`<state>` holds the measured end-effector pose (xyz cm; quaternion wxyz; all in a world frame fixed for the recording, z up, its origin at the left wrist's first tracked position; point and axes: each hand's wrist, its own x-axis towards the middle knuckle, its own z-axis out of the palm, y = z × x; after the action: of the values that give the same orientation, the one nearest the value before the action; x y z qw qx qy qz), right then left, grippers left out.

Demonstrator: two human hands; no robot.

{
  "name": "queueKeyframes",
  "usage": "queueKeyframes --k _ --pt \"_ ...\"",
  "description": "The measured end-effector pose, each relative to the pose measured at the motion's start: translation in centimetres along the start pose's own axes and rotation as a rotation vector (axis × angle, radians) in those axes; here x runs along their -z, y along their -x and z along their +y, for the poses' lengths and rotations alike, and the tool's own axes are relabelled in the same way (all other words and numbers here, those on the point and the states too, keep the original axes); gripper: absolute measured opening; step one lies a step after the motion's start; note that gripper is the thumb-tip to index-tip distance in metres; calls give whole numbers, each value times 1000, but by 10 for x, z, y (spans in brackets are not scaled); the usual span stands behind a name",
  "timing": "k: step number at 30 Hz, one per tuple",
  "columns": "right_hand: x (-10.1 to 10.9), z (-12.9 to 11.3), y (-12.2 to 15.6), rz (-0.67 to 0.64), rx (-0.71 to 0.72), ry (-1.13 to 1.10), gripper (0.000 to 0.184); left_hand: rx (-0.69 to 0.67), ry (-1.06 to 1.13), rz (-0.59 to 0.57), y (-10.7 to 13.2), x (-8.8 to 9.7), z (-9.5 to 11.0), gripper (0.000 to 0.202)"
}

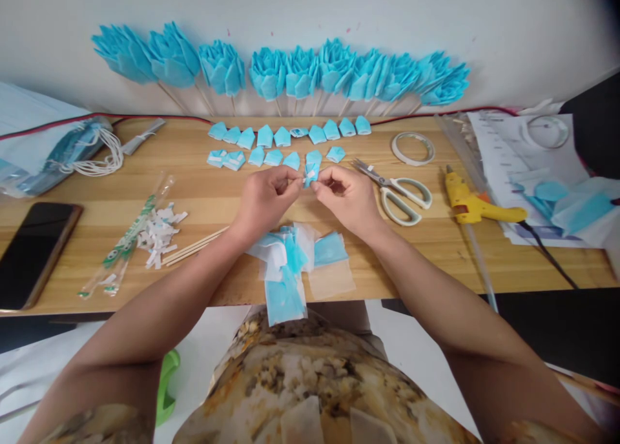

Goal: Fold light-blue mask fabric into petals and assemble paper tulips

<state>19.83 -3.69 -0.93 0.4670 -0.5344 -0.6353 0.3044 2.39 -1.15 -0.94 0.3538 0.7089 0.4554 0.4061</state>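
Observation:
My left hand (274, 195) and my right hand (346, 195) meet over the middle of the table, each pinching one side of a small blue folded fabric piece (311, 173). A bit of white shows on it by the left fingertips. Just beyond, two rows of similar folded blue petals (265, 136) lie on the wood. Below my hands is a loose pile of blue and white fabric scraps (285, 295), partly hanging over the front edge. Scissors (394, 189) with pale handles lie right of my right hand, blades toward it.
Blue fabric flowers (223, 66) on sticks lean along the wall. At right are a tape roll (413, 148), a yellow glue gun (475, 202) and papers (504, 147). Left are white paper strips (162, 231), wooden sticks (194, 247), a plastic wrapper (128, 237) and a phone (36, 253).

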Motion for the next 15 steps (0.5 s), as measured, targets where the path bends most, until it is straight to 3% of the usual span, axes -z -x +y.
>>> queueKeyframes --k 3,5,10,13,15 --pt "4 5 -3 4 -27 -83 17 8 -24 45 -7 10 4 12" --pt "6 10 -6 10 -62 -154 19 7 -59 96 -12 26 15 12" --pt "6 16 -9 1 -139 -245 20 -34 -430 98 -7 97 39 8" --pt "5 13 -7 -21 -147 -256 18 106 -647 14 9 146 18 7" --pt "4 11 -5 -38 -141 -258 19 163 -611 -23 20 174 -9 8"
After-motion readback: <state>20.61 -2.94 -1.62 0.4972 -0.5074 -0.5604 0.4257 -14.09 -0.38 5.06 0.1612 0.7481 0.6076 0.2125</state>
